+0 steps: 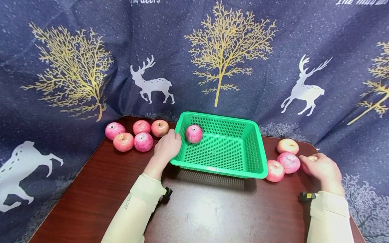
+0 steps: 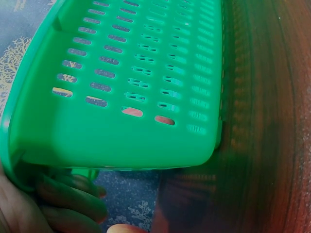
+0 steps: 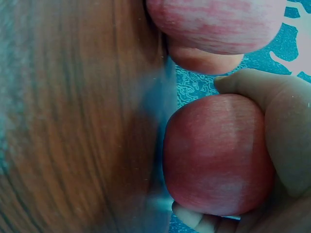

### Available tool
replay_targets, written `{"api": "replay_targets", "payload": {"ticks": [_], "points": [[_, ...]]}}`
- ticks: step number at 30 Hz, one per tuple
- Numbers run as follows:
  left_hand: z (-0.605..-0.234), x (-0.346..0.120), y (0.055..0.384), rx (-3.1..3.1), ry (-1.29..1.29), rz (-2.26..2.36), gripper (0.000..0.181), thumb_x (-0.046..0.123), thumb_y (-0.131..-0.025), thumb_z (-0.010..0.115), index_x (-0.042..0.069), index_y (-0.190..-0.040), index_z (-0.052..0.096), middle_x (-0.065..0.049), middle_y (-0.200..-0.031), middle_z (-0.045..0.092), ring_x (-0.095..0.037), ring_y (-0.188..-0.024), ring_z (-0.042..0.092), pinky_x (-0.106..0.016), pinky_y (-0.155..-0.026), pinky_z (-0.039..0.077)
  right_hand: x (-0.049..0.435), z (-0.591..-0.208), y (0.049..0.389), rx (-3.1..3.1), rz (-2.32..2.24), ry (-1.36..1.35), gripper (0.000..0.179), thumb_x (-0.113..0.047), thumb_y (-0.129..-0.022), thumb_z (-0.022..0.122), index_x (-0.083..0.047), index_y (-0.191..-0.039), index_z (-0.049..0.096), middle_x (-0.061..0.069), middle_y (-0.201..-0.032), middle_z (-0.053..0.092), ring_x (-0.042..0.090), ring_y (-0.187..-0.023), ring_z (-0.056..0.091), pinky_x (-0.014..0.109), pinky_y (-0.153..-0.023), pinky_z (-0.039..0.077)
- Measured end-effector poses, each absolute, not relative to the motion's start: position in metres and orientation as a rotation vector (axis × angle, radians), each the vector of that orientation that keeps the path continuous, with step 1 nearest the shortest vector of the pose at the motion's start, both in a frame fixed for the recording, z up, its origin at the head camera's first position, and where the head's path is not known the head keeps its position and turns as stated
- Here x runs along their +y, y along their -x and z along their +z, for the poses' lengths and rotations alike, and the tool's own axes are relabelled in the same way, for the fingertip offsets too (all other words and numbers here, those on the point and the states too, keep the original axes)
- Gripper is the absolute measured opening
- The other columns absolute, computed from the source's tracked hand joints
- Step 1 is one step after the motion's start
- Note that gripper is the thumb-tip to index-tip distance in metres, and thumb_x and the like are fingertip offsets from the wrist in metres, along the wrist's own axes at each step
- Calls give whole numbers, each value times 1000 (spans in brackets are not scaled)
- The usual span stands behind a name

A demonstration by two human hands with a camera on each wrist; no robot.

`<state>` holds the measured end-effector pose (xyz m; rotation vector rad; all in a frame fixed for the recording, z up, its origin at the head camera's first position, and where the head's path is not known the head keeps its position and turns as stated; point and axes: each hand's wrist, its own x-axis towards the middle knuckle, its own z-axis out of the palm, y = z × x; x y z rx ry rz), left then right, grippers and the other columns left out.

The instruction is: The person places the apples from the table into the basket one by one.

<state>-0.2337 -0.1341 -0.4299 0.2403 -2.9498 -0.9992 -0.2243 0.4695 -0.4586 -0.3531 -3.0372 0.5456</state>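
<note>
A green plastic basket (image 1: 212,170) with slotted walls is at the middle of the table, and one red apple (image 1: 193,134) lies inside it near its left wall. My left hand (image 1: 168,145) grips the basket's left rim; in the left wrist view its fingers (image 2: 73,199) curl under that rim. At the right, my right hand (image 1: 323,170) holds an apple (image 3: 218,155), with the thumb on one side and fingertips showing on the other. Beside that hand sit three more apples: a striped one (image 1: 288,163), a yellowish one (image 1: 288,146) and a red one (image 1: 275,170) by the basket's corner.
Several apples (image 1: 124,142) are grouped on the left rear of the brown wooden table (image 1: 194,216). Behind the table hangs a dark blue cloth (image 1: 240,84) printed with deer and trees. Black wrist cameras are strapped at both sleeves.
</note>
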Motion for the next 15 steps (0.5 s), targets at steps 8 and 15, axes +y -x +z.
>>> {"api": "replay_targets", "payload": {"ticks": [8,15], "points": [[-430,-134,234,-2951,-243,-1000,49,40,-116,33,4,-136,59,-25,-136,70,-50,-120,69,-69,-95,52,465,-445,218,-2970,573,472,69,-65,-105,55,2,-108,66,39,-114,68,59,-98,64,65,-78,51],[-432,-135,235,-2950,-239,-1004,50,41,-115,33,4,-136,59,-25,-135,70,-50,-119,69,-69,-95,53,460,-434,215,-2906,589,553,82,-66,-105,53,7,-142,58,45,-141,57,68,-121,56,73,-91,48]]}}
